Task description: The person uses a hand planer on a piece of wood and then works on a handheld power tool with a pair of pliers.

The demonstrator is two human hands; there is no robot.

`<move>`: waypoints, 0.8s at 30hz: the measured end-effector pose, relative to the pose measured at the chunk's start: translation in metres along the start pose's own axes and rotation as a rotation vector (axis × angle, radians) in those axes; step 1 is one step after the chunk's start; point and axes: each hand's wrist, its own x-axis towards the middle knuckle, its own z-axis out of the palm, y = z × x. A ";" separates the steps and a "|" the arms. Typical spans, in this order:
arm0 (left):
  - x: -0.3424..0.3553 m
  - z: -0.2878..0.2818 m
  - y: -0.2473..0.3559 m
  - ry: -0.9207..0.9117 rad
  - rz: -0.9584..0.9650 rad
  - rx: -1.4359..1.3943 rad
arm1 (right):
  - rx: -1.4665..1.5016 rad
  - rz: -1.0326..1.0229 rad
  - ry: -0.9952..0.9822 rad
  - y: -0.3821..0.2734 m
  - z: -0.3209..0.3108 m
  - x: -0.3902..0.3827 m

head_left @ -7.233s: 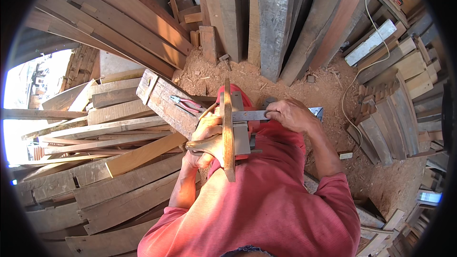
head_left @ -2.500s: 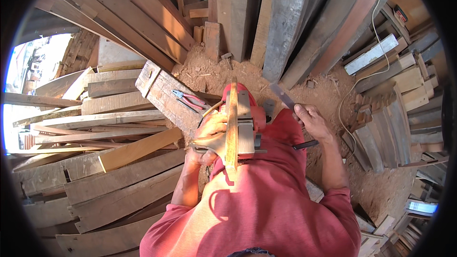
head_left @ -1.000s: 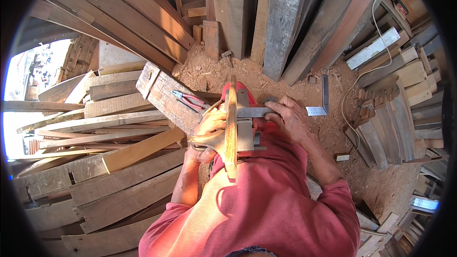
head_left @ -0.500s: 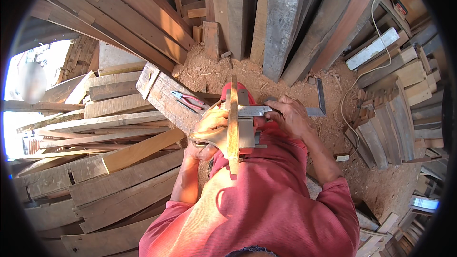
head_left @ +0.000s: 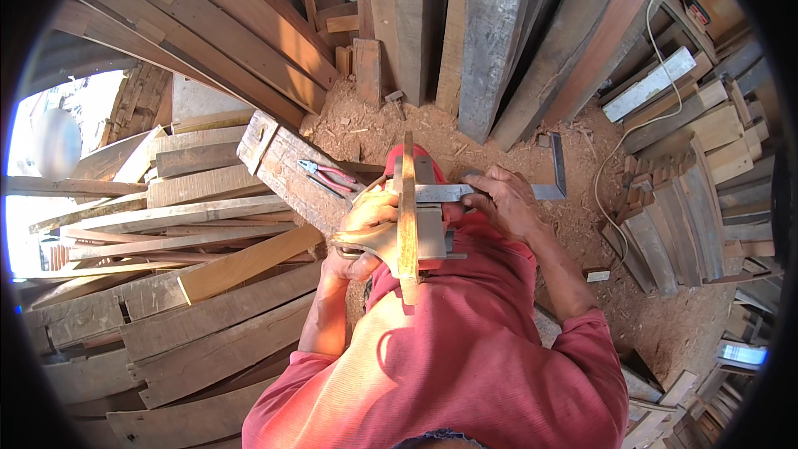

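Planer (head_left: 430, 229) at the lap, between both hands

From my remote seat I see the red-and-grey planer over the red clothing (head_left: 490, 324), flat metal plates facing up; a wooden strip (head_left: 407, 237) stands on edge along their left side; I see the left hand (head_left: 370, 212) wrapped around a curved wooden handle (head_left: 364, 240) on the strip's left face; the right hand (head_left: 507, 199) pinches the blade of a steel square (head_left: 442, 193); whether its fingers also touch the planer I cannot tell; the blade runs across the plates, its left end at the strip; the dark stock (head_left: 559, 165) sits beyond the right hand, pointing away from the body; red-handled pliers (head_left: 337, 174) lie near the right edge of a weathered board (head_left: 278, 154); sawdust covers the floor (head_left: 362, 120) ahead; planks (head_left: 216, 316) lie piled at left.
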 end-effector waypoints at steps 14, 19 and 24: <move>0.002 0.002 0.003 0.034 0.022 -0.008 | -0.019 -0.012 0.005 -0.006 -0.004 -0.001; 0.003 0.002 0.003 0.050 0.023 0.007 | -0.019 -0.026 0.025 -0.007 -0.004 -0.001; -0.001 0.000 -0.002 0.007 0.009 0.038 | -0.010 -0.044 0.045 -0.007 -0.001 0.000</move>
